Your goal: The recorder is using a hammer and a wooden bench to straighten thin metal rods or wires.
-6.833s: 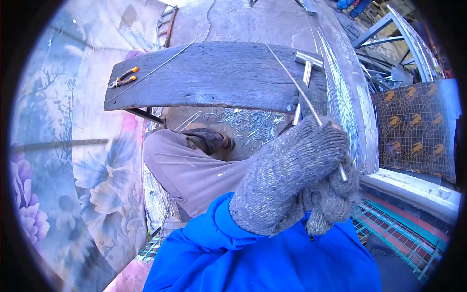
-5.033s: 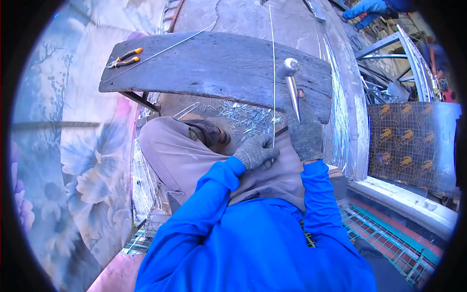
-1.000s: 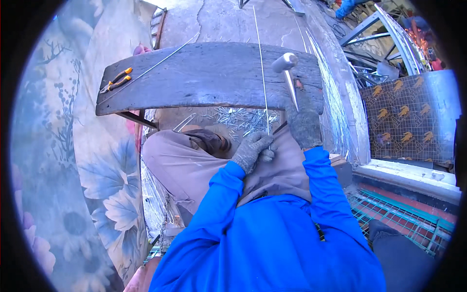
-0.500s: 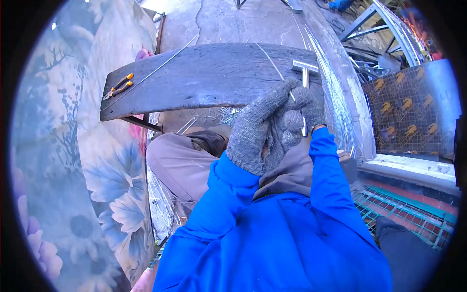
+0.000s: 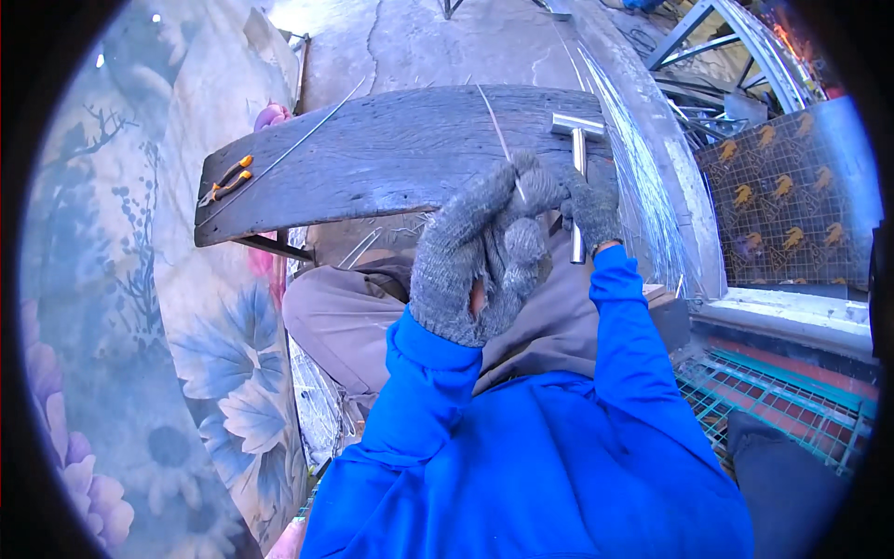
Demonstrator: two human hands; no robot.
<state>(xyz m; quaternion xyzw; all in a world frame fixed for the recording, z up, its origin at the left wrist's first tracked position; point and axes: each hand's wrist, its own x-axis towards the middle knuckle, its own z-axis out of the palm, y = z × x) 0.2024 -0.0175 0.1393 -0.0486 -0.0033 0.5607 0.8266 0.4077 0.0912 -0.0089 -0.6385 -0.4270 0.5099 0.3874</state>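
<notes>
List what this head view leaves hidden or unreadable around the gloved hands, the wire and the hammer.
- Wire: its near end vanishes inside the left hand.
- Hammer: the right hand covers part of the handle.
- Pliers: too small to tell open or closed.
- Wooden plank: its underside and supports are mostly hidden.

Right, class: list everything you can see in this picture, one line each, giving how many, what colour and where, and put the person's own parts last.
Wooden plank: one, weathered grey, across the top middle.
Pliers: one pair, orange handles, on the plank's left end.
Long wire: one, thin grey, lying slantwise on the plank's left half.
Hammer: one, silvery metal, over the plank's right end.
Thin wire: one, pale, running up from the left glove.
Flowered sheet: one, blue-grey, at left.
Mesh panel: one, dark with orange motifs, at right.
Left hand: grey knit glove, pinching the thin wire.
Right hand: grey knit glove, gripping the hammer.
</notes>
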